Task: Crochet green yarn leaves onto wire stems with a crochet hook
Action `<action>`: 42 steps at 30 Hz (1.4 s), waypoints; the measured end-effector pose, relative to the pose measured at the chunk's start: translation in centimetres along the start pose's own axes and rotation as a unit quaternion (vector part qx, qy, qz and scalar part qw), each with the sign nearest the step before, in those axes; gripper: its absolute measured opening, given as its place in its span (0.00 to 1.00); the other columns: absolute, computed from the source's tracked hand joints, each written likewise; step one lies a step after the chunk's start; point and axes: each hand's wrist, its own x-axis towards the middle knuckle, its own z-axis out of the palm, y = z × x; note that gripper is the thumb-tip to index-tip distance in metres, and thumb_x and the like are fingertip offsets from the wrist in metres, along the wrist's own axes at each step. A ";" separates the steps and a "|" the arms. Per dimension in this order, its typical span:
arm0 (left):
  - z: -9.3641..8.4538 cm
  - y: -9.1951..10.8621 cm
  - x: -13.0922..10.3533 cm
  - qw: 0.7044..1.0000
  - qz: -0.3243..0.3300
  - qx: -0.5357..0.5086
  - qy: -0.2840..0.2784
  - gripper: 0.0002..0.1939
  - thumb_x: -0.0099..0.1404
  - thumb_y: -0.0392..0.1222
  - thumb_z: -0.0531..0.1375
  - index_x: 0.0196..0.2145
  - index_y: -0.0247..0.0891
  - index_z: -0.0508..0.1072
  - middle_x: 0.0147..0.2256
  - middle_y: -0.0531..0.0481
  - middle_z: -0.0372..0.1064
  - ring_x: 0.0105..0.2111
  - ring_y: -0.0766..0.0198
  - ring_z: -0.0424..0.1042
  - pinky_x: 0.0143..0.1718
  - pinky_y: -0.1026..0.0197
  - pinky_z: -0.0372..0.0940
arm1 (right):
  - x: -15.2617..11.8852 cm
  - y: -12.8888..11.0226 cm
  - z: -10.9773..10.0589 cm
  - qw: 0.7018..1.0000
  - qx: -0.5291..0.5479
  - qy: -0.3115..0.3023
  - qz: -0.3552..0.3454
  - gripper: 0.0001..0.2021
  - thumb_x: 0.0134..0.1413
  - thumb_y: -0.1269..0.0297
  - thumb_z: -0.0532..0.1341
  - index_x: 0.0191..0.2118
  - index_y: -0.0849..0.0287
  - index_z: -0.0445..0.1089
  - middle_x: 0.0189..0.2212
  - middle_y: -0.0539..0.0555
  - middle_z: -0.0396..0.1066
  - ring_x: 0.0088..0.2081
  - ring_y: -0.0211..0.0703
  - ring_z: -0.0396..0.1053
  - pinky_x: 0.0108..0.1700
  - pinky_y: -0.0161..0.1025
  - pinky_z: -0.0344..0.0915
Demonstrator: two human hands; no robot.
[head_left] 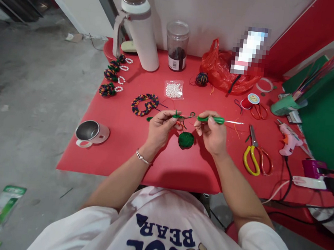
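Left hand [160, 127] pinches green yarnwork [176, 116], likely for tension; right hand [214, 136] grips hook [219, 121]; ball [186, 140] at yarnwork's five o'clock, presumably feeding.

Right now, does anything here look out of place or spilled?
Yes, on the floor left of the table: a green-and-clear packet and small scraps lie there, looking like dropped litter. On the table, nothing appears spilled; the white beads sit in their clear bag.

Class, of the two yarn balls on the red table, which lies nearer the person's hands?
The plain green ball, between the left hand and right hand; the multicoloured ball lies farther back, beside the red bag.
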 end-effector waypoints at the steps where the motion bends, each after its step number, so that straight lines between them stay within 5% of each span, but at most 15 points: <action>1: 0.0 0.0 0.0 1.000 -0.002 0.001 0.001 0.19 0.52 0.47 0.78 0.37 0.37 0.80 0.37 0.47 0.82 0.30 0.64 0.80 0.26 0.66 0.75 | -0.3 -0.1 0.1 0.999 -0.034 -0.014 -0.020 0.15 0.69 0.47 0.57 0.45 0.52 0.73 0.31 0.51 0.76 0.30 0.39 0.73 0.28 0.35 0.67; 5: -0.1 0.1 -0.1 1.000 -0.001 0.014 0.002 0.19 0.53 0.47 0.78 0.37 0.37 0.78 0.30 0.49 0.80 0.22 0.67 0.75 0.21 0.67 0.71 | -1.2 -0.8 0.4 0.961 -0.217 -0.098 -0.138 0.12 0.73 0.56 0.54 0.46 0.51 0.74 0.39 0.53 0.78 0.40 0.44 0.76 0.43 0.45 0.74; 9: -0.1 0.2 -0.2 1.000 0.003 0.022 -0.005 0.19 0.54 0.48 0.77 0.37 0.37 0.76 0.27 0.50 0.79 0.19 0.67 0.73 0.20 0.65 0.71 | -1.1 -1.1 0.6 0.928 -0.278 -0.122 -0.216 0.11 0.73 0.61 0.53 0.47 0.51 0.73 0.40 0.54 0.79 0.43 0.47 0.76 0.49 0.49 0.73; 27: 0.0 0.0 -0.2 1.000 -0.010 0.013 0.014 0.15 0.54 0.44 0.76 0.35 0.38 0.77 0.26 0.52 0.78 0.19 0.68 0.72 0.20 0.66 0.69 | -0.9 -0.4 0.7 0.899 -0.327 -0.121 -0.266 0.09 0.71 0.65 0.53 0.48 0.51 0.71 0.40 0.54 0.79 0.41 0.45 0.76 0.46 0.47 0.73; 42: 0.0 0.7 0.0 0.992 -0.096 -0.079 0.026 0.18 0.48 0.40 0.78 0.36 0.35 0.81 0.25 0.51 0.78 0.20 0.70 0.72 0.19 0.70 0.66 | -0.6 0.4 0.8 0.875 -0.387 -0.079 -0.278 0.08 0.67 0.64 0.62 0.48 0.51 0.77 0.45 0.55 0.82 0.45 0.45 0.79 0.51 0.46 0.76</action>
